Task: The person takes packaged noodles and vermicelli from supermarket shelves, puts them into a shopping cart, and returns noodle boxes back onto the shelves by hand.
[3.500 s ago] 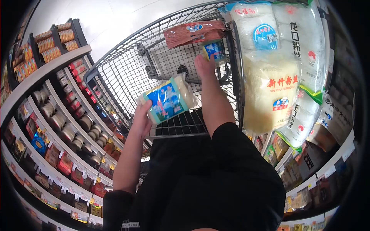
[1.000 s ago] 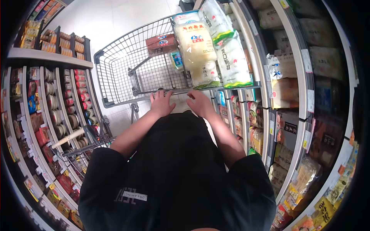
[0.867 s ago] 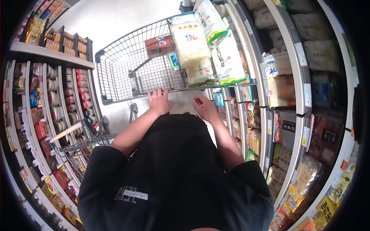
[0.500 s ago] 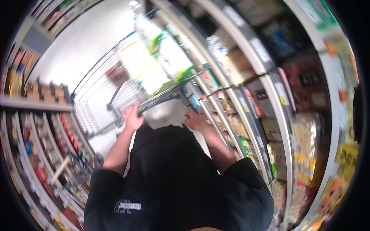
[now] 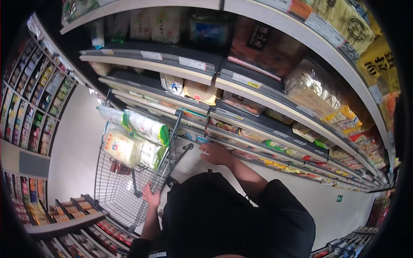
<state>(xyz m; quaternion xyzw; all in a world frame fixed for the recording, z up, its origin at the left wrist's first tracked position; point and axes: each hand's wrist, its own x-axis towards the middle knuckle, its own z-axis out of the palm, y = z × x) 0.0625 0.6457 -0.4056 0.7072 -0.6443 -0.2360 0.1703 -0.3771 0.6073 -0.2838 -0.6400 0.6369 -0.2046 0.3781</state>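
Note:
My left hand [image 5: 151,196] is at the handle of a wire shopping cart [image 5: 112,191], its fingers over the bar. My right hand [image 5: 214,153] hangs free between the cart and the lower shelves, its fingers loosely bent and apart, with nothing visible in them. Inside the cart lie a clear bag of white food [image 5: 121,148], a long green-and-white pack [image 5: 146,124], another green-and-white bag [image 5: 150,155] and a small dark reddish pack [image 5: 120,168].
A shelf unit [image 5: 258,84] with packed noodles [image 5: 316,84] and other bagged goods runs along the front and right. Another shelf [image 5: 64,224] with boxes and jars stands at lower left. Pale floor [image 5: 71,142] shows beyond the cart.
My view has turned right toward the shelves, so the cart sits lower and further left in view. My left hand stays at the handle; my right hand is still free of it.

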